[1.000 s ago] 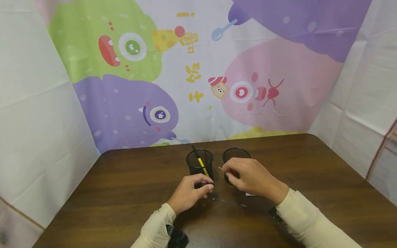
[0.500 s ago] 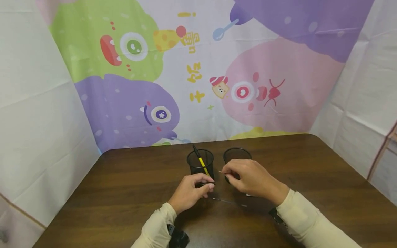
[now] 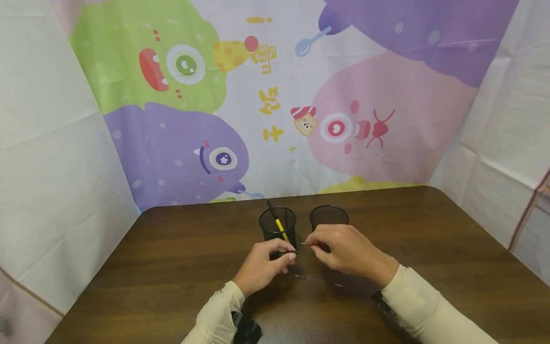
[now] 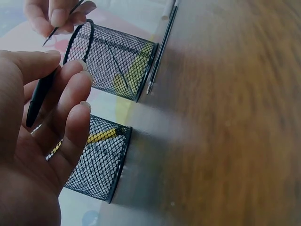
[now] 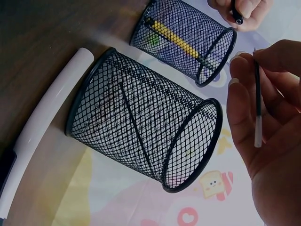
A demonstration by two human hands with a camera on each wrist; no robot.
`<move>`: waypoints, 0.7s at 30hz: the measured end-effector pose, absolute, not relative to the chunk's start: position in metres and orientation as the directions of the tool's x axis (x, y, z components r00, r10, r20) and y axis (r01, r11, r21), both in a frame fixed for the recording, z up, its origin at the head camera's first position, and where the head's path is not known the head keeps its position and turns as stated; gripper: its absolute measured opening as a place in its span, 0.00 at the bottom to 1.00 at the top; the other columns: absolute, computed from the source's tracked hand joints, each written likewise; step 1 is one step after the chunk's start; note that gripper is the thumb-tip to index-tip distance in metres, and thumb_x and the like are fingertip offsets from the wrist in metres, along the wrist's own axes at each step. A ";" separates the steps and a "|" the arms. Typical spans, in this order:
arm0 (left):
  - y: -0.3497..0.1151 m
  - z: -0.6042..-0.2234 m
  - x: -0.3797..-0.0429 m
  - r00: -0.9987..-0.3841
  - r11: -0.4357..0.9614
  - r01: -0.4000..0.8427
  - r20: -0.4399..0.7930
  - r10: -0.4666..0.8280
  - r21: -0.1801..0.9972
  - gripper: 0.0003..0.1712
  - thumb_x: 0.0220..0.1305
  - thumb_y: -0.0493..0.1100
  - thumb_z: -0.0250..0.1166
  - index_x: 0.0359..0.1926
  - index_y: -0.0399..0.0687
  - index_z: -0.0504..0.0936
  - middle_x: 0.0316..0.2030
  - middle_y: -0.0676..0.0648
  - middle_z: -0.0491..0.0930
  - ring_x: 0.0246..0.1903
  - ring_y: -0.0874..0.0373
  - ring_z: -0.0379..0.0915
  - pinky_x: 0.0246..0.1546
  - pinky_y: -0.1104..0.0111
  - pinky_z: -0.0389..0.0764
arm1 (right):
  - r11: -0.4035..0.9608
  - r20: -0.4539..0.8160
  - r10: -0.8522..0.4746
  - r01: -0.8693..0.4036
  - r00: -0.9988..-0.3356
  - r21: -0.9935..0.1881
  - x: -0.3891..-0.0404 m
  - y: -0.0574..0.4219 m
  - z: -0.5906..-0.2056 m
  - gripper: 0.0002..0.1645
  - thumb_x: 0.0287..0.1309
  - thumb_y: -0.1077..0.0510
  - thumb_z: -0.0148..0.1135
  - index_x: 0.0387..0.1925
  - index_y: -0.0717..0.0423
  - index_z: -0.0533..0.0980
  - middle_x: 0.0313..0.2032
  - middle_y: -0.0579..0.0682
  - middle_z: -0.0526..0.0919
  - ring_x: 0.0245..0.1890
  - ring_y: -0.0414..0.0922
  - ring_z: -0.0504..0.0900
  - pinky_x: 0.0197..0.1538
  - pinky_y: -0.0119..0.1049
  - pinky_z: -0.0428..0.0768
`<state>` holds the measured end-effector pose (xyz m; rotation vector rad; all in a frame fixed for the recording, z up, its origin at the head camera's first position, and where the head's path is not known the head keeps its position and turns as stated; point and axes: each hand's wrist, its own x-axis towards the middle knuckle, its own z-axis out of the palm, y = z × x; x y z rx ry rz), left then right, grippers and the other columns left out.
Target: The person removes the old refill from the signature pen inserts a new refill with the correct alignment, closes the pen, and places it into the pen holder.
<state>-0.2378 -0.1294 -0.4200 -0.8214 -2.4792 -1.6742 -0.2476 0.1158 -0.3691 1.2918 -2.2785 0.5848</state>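
My left hand (image 3: pixel 266 265) holds a black pen barrel (image 4: pixel 41 96) between thumb and fingers; its hollow end shows in the right wrist view. Across from it, my right hand (image 3: pixel 350 251) pinches a thin pen refill (image 5: pixel 257 94), dark with a pale rear end, and its metal tip points toward the barrel with a small gap between. Another refill (image 4: pixel 162 49) lies on the table below the hands. Behind the left hand stands a black mesh pen cup (image 4: pixel 101 174) with a yellow and black pen (image 3: pixel 279 225) leaning in it. A second mesh cup (image 5: pixel 108 103) stands behind the right hand.
A white pen (image 5: pixel 49 106) with a dark section lies beside the right cup's base. The brown table (image 3: pixel 172 248) ends at a cartoon-printed cloth (image 3: pixel 275 157) just beyond the cups. White cloth (image 3: pixel 56 143) hangs along the sides.
My right hand has come slightly down with the refill, so its tip is nearer the level of the barrel. The left hand has stayed nearly in place.
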 end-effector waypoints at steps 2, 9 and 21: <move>-0.129 -0.420 -0.238 -0.859 0.280 0.446 0.320 0.400 0.850 0.07 0.68 0.44 0.68 0.45 0.50 0.84 0.32 0.55 0.85 0.25 0.57 0.81 0.30 0.63 0.84 | 0.471 0.568 -0.682 -0.871 -0.461 -0.142 -0.247 0.115 -0.370 0.07 0.57 0.64 0.69 0.37 0.49 0.85 0.28 0.35 0.76 0.25 0.33 0.72 0.28 0.26 0.72; -0.128 -0.419 -0.238 -0.855 0.282 0.459 0.333 0.398 0.843 0.07 0.68 0.42 0.68 0.45 0.48 0.84 0.31 0.55 0.85 0.24 0.57 0.81 0.29 0.64 0.83 | 0.437 0.575 -0.691 -0.887 -0.438 -0.150 -0.247 0.113 -0.374 0.08 0.56 0.64 0.70 0.36 0.48 0.84 0.30 0.36 0.78 0.25 0.32 0.72 0.27 0.24 0.72; -0.127 -0.420 -0.237 -0.851 0.274 0.463 0.336 0.404 0.843 0.05 0.68 0.42 0.68 0.43 0.50 0.83 0.32 0.55 0.85 0.25 0.57 0.81 0.31 0.65 0.83 | 0.412 0.564 -0.712 -0.899 -0.419 -0.148 -0.245 0.108 -0.379 0.08 0.58 0.64 0.69 0.36 0.48 0.84 0.33 0.37 0.80 0.26 0.30 0.73 0.29 0.23 0.73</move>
